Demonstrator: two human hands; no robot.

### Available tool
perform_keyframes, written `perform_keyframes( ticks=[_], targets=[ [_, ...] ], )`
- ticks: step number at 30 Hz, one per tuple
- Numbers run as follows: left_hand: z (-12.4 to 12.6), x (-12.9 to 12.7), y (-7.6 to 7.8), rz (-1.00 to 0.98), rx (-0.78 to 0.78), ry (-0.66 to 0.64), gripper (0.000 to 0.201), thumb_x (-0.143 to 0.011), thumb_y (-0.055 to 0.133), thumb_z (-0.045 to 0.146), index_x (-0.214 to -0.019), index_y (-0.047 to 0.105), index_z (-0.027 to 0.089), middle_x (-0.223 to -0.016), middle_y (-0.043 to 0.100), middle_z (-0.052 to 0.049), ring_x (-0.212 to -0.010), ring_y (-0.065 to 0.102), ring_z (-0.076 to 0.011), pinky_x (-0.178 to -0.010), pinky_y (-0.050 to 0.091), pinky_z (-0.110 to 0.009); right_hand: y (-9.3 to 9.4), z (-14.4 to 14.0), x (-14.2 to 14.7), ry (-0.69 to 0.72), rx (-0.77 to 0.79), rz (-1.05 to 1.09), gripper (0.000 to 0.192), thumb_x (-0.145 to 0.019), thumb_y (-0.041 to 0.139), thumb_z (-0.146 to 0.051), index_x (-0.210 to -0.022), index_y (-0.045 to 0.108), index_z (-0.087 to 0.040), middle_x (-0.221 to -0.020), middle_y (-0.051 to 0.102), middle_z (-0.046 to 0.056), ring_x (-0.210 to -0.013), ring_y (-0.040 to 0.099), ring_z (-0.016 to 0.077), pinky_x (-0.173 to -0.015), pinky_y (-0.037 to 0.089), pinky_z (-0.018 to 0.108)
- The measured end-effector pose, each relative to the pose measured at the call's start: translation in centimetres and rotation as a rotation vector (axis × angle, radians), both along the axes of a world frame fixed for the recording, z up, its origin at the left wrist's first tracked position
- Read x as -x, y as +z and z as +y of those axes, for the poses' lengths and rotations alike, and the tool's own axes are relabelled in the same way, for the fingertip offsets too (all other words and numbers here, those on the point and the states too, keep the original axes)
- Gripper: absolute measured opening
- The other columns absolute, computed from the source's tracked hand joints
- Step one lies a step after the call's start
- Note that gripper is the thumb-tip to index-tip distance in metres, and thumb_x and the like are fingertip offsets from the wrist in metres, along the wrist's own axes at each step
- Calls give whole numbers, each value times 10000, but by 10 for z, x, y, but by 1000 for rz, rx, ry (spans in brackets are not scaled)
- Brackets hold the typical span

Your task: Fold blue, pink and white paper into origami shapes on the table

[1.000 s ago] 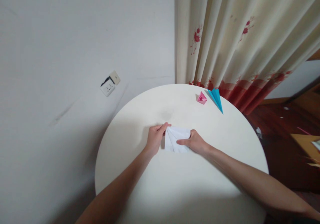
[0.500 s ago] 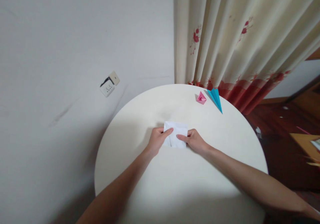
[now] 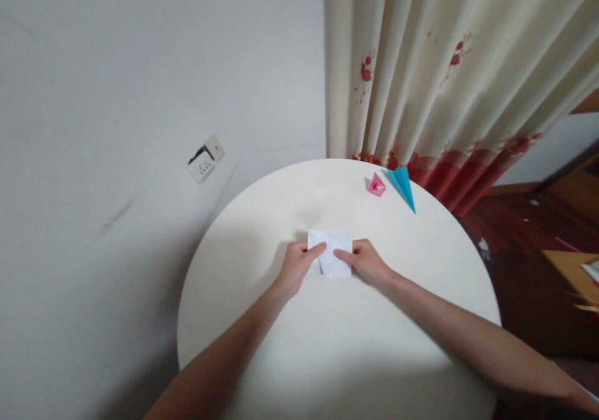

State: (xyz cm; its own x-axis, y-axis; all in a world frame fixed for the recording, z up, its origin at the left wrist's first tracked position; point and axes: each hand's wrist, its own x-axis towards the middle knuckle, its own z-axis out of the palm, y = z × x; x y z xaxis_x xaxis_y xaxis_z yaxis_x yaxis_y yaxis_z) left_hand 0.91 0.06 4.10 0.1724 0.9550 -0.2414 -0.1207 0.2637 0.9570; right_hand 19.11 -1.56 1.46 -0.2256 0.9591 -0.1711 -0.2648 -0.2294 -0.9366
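Observation:
A folded sheet of white paper (image 3: 337,265), roughly square with a crease near its lower left, is held over the round white table. My left hand (image 3: 298,261) grips its left edge, thumb on top and fingers underneath. From the right side, my right hand (image 3: 367,259) pinches the same paper with its thumb lying across the top. The fingers of both hands are mostly hidden behind the paper.
The white table (image 3: 262,220) carries a pink origami piece (image 3: 376,185) and a blue paper plane (image 3: 404,188) at its far right. Behind hangs a floral curtain (image 3: 412,70). A wall socket (image 3: 202,166) is on the left wall. Another wooden surface (image 3: 566,273) stands at right.
Both hands and the white paper have shifted very slightly to the right in view. My right thumb has slid a little toward the paper's right edge. The grip of both hands continues.

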Motion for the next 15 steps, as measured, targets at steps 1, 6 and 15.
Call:
perform_keyframes(
  ticks=[1,6,15],
  targets=[
    [0,0,1,-3,5,-27,438,-640,872,438,-870,780,77,-897,775,-149,-727,716,-254,-667,543,-335,-1,0,0,9,-6,-11,458,-618,845,-555,-765,761,-130,-732,725,56,-671,647,205,-667,499,335],
    [-2,2,3,15,31,-142,458,-615,889,420,-936,784,110,-943,775,-133,-762,719,-239,-676,537,-308,1,-1,0,37,-54,-78,460,-631,830,-549,-800,777,-125,-742,736,56,-662,646,199,-636,496,316],
    [14,12,0,63,-105,67,477,-770,721,581,-808,758,107,-757,722,-85,-697,657,-190,-623,483,-263,0,-2,-2,48,-32,-87,428,-638,846,-503,-777,770,-106,-769,744,79,-625,628,177,-588,461,290]
  ],
)
